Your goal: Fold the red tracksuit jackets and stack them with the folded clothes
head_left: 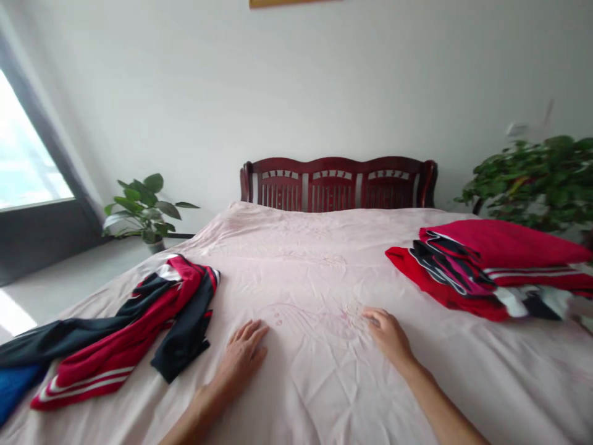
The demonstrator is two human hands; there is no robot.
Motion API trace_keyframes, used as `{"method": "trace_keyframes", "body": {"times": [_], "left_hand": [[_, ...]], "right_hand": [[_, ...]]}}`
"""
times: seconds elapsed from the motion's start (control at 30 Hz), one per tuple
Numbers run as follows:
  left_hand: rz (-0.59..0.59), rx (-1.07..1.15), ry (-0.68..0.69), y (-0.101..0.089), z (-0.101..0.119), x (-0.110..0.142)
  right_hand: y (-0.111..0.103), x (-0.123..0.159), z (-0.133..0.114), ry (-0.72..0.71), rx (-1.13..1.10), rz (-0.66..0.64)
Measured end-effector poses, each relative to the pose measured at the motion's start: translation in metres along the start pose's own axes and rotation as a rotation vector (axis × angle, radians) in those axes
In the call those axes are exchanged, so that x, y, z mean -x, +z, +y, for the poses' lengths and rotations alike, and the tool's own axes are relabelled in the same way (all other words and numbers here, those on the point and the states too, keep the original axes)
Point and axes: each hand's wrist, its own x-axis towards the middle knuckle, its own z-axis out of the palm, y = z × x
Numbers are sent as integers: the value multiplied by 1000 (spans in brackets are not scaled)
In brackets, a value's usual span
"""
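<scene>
My left hand lies flat on the pale pink bedsheet, fingers stretched out and nothing held. To the right, my right hand touches or hovers just over the same sheet, its fingers loosely bent and apart from the thumb, with nothing visible in it. Left of my left hand, a red and dark navy jacket with white stripes lies loosely spread, its sleeves reaching out. Beyond my right hand sits a stack of folded clothes in red, dark and white. Creases run across the sheet between the hands.
A dark red wooden headboard stands against the wall. One potted plant is on the floor at the left, and a leafy plant is at the right. Something blue lies at the bed's left edge.
</scene>
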Motion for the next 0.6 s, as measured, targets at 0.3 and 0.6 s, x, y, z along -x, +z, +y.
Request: {"method": "trace_keyframes", "body": {"times": [0.3,0.6], "left_hand": [[29,18,-6,0,-3,6],[96,89,7,3,-8,4]], "right_hand": [[1,-6,12,-41,58,-32],[-1,-8,12,28,-21,-42]]}}
